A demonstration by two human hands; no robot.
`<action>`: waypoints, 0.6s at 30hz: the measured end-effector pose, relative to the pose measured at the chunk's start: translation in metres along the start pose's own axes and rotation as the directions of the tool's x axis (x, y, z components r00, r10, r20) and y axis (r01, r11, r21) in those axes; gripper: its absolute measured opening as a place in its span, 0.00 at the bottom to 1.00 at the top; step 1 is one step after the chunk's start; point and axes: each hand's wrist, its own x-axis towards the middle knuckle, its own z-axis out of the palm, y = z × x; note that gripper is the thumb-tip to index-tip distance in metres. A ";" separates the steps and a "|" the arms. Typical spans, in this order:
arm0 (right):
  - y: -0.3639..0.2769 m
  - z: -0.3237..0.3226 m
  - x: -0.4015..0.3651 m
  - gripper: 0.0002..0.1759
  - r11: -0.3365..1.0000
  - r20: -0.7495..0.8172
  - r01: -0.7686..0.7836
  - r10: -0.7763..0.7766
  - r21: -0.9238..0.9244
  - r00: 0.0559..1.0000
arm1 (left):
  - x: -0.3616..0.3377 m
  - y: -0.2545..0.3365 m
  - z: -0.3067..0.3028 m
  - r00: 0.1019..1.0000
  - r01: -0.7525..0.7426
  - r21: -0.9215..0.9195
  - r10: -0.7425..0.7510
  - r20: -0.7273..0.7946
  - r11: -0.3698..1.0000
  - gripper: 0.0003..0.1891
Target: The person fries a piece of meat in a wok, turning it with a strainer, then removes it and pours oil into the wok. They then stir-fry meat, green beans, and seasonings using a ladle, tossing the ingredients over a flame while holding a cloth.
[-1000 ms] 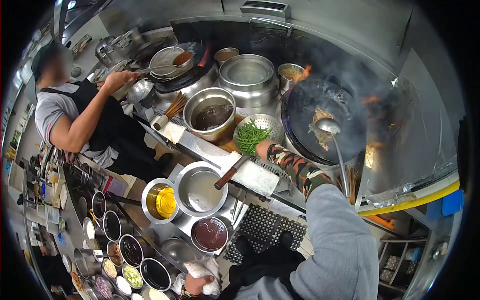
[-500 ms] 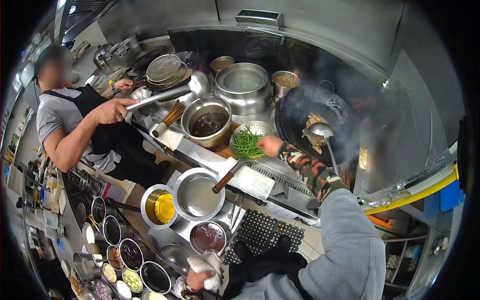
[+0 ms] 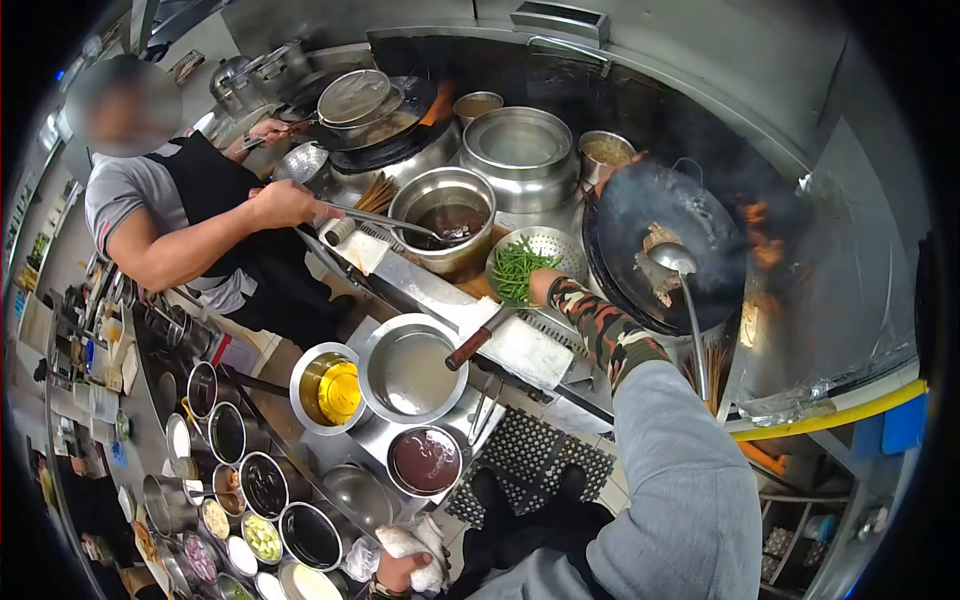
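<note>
My right hand (image 3: 543,287) reaches into the perforated strainer (image 3: 567,250), its fingers closed on the edge of a heap of green beans (image 3: 519,268). The strainer's wooden handle (image 3: 468,350) points toward me. Down at the bottom, my left hand (image 3: 402,572) grips a crumpled white cloth (image 3: 415,545). Right of the strainer stands a smoking wok (image 3: 625,215), with a browned piece of food (image 3: 657,265) and a metal ladle (image 3: 673,258) in it. The ladle's handle rests over the near rim, untouched by either hand.
Flames (image 3: 763,235) burn beside the wok. At the left, a co-worker (image 3: 175,215) holds a ladle in a pot of dark liquid (image 3: 445,220). Basins of yellow oil (image 3: 330,388), cloudy liquid (image 3: 412,365) and red-brown sauce (image 3: 424,461) stand nearer me, beside several ingredient containers (image 3: 264,484).
The co-worker's raised ladle has come down into the pot of dark liquid. Flames now show right of the wok. My view has shifted slightly; my hands stay at the beans and cloth.
</note>
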 end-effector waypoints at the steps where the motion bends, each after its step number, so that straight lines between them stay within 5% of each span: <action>1: 0.002 -0.008 -0.005 0.09 0.995 0.045 0.058 -0.062 0.081 0.997 | 0.003 0.002 0.001 1.000 -0.009 -0.005 0.009 0.003 1.000 0.28; 2: 0.004 -0.011 -0.006 0.08 0.979 0.086 0.112 -0.128 0.168 0.988 | 0.006 0.010 0.004 1.000 0.003 -0.024 -0.002 0.025 1.000 0.27; 8: -0.009 -0.029 -0.036 0.10 0.968 0.115 0.251 -0.250 0.009 0.961 | 0.009 0.052 0.025 0.982 0.088 -0.053 -0.077 0.172 0.995 0.25; 10: -0.008 -0.025 -0.049 0.08 0.976 -0.124 0.212 -0.205 0.044 0.971 | 0.016 0.051 0.028 0.975 0.084 -0.038 -0.074 0.210 0.996 0.25; 12: -0.003 -0.033 -0.072 0.07 0.987 -0.150 0.156 -0.150 0.029 0.977 | 0.019 0.046 0.028 0.992 0.051 0.008 -0.051 0.115 0.999 0.27; 15: 0.036 -0.064 -0.113 0.07 0.997 -0.474 0.004 0.031 0.073 0.880 | 0.032 0.028 0.012 0.993 -0.011 -0.001 0.011 0.119 1.000 0.27; 16: 0.061 -0.068 -0.115 0.13 0.971 -0.457 -0.208 0.240 0.119 0.857 | 0.035 0.014 0.006 0.993 -0.030 -0.002 0.030 0.115 1.000 0.27; 18: 0.085 -0.108 -0.177 0.36 0.948 -0.595 -0.271 0.315 0.164 0.740 | 0.044 0.019 0.019 0.991 -0.002 -0.013 0.004 0.133 1.000 0.26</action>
